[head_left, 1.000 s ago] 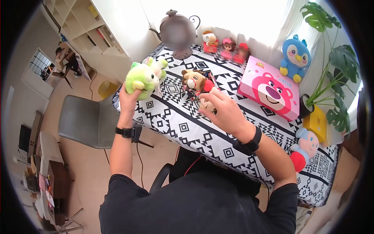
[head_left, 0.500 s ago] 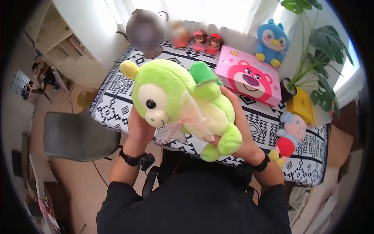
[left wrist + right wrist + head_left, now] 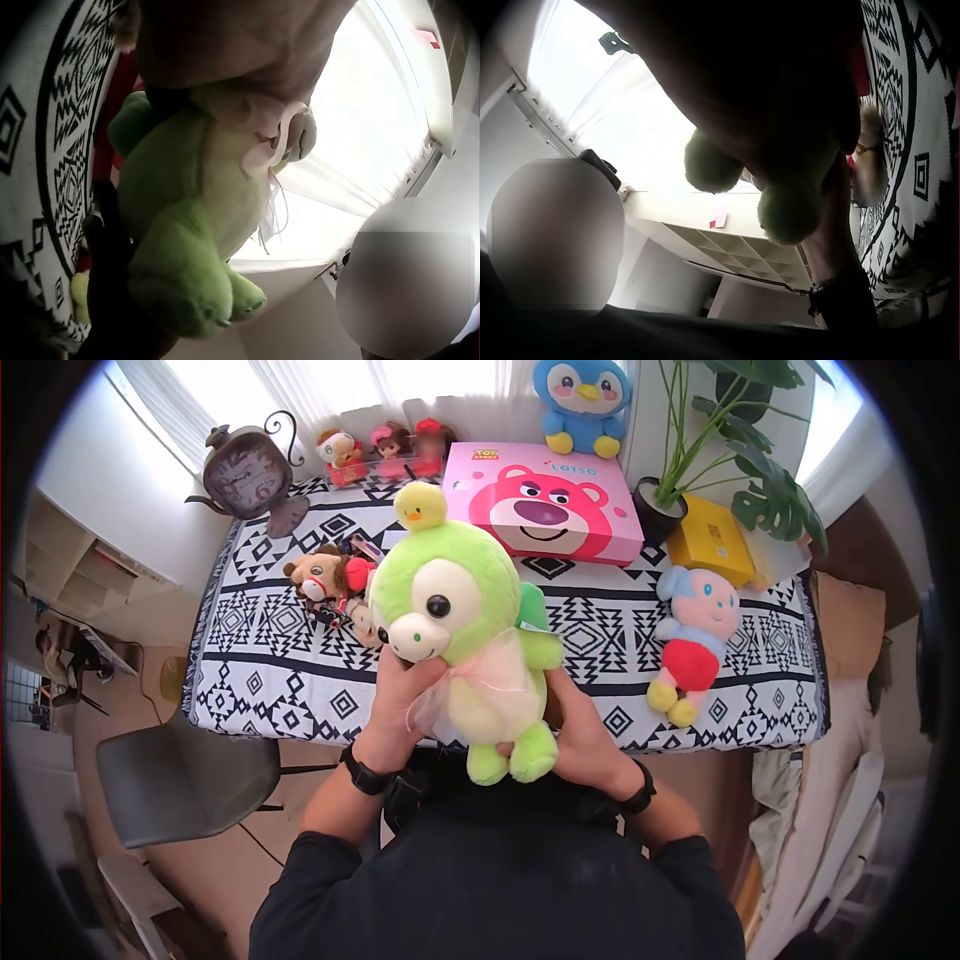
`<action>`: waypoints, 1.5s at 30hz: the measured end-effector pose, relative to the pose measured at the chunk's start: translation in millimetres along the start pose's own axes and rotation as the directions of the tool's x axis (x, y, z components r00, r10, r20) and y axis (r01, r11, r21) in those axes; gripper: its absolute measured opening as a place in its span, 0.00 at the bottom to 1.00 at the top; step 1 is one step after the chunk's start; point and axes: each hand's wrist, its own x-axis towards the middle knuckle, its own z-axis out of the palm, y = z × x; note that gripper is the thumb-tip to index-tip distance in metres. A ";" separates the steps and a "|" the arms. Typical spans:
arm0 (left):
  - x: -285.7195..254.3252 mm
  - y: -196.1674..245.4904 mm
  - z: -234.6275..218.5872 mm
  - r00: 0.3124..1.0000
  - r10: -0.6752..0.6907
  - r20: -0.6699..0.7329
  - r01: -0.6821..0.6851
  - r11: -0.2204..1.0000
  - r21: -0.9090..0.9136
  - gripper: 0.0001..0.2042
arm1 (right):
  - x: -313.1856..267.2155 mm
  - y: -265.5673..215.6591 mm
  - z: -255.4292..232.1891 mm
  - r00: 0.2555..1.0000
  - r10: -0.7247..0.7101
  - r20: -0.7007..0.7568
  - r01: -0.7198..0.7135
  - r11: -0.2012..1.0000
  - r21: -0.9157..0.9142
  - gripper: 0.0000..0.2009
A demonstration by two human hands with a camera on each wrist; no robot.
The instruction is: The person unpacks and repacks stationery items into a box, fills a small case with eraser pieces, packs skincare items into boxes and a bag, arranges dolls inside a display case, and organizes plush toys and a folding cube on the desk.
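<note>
Both hands hold a green plush toy [image 3: 455, 550] upright in front of the body, its face turned toward the head camera. A small yellow chick [image 3: 421, 507] sits on the plush's head, and a sheer pink bow [image 3: 490, 675] hangs at its neck. My left hand [image 3: 402, 698] grips it under the chin, by the neck. At the lower body, my right hand [image 3: 583, 735] holds it from the side, with a fingertip showing between the legs. In the left wrist view the plush's pale belly [image 3: 232, 187] and green feet show. Much of the right hand's grip is dark in its wrist view.
The patterned tablecloth [image 3: 600, 700] bears a pink bear box [image 3: 545, 505], a brown plush [image 3: 320, 575], a pink-and-blue plush [image 3: 700, 620] and a yellow box [image 3: 710, 545]. Behind are a clock [image 3: 245, 475], small dolls [image 3: 390, 450], a blue penguin plush [image 3: 583, 405] and a potted plant [image 3: 745, 425]. A grey chair [image 3: 185, 780] stands left.
The green plush came from the left hand alone, at the left, to both hands in the middle. It has turned from tilted sideways to upright. The head view has swung right.
</note>
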 end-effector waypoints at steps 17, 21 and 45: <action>-7.7 -11.6 -2.4 0.963 -0.209 0.170 0.196 0.976 0.095 0.35 | 8.4 -14.9 -36.8 0.868 -0.435 -0.238 0.293 0.837 -0.462 0.16; -10.5 -11.0 -1.9 0.963 -0.185 0.194 0.156 0.975 0.157 0.35 | 7.7 -13.1 -32.5 0.863 -0.433 -0.261 0.254 0.818 -0.517 0.13; -7.2 6.3 20.6 0.996 0.089 0.010 -0.089 0.970 0.229 0.38 | 17.8 -7.0 -31.3 0.941 -0.197 -0.274 0.113 0.949 -0.295 0.12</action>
